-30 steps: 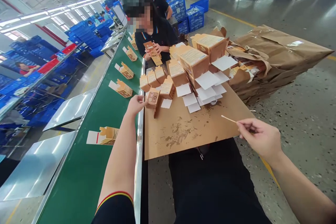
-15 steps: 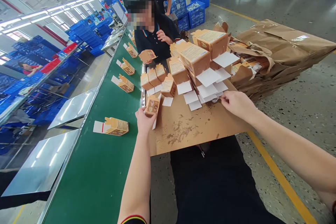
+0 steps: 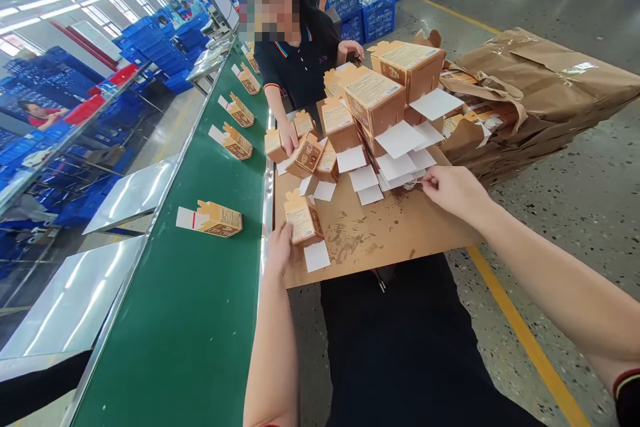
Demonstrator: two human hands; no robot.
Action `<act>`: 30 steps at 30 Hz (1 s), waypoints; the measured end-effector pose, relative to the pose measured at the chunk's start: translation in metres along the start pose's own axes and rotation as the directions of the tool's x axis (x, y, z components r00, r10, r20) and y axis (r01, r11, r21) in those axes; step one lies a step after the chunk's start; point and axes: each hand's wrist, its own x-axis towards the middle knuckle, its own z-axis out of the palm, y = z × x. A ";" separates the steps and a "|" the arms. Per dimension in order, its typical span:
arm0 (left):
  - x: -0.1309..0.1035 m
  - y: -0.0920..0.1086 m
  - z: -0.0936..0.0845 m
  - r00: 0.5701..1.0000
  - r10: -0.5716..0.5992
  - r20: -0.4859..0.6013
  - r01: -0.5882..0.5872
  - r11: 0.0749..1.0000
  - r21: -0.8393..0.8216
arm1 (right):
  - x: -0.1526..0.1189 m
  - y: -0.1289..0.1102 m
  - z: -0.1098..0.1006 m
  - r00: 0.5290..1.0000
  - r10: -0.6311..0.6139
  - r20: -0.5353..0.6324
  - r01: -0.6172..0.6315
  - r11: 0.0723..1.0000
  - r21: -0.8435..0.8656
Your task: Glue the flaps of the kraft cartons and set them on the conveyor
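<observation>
On the brown cardboard sheet (image 3: pixel 390 240), a small brown printed carton (image 3: pixel 303 221) rests with its white flap towards me. My left hand (image 3: pixel 280 248) is at the carton's left side; its fingers are blurred and partly hidden, so I cannot tell if they grip. My right hand (image 3: pixel 455 192) is pinched closed at the right edge of the white flaps (image 3: pixel 395 167). Thin whitish loops (image 3: pixel 413 183) lie by its fingertips, and what it pinches is not clear. Larger stacked cartons (image 3: pixel 375 97) stand behind those flaps.
A green conveyor belt (image 3: pixel 200 293) runs along my left, carrying spaced cartons (image 3: pixel 220 219). Across the board a co-worker's hand (image 3: pixel 287 137) is on another carton (image 3: pixel 306 155). A torn brown paper-wrapped bundle (image 3: pixel 540 93) lies at right, with blue crates (image 3: pixel 377 13) farther back.
My left hand has brought its carton nearer and turned it, flap now towards me. The co-worker has reached down to the small cartons. My right hand stays nearly where it was.
</observation>
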 end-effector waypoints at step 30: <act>-0.097 -0.004 0.018 0.996 0.022 0.090 0.033 0.830 -0.557 | -0.152 -0.112 0.142 0.857 -0.458 -0.237 0.513 0.715 0.475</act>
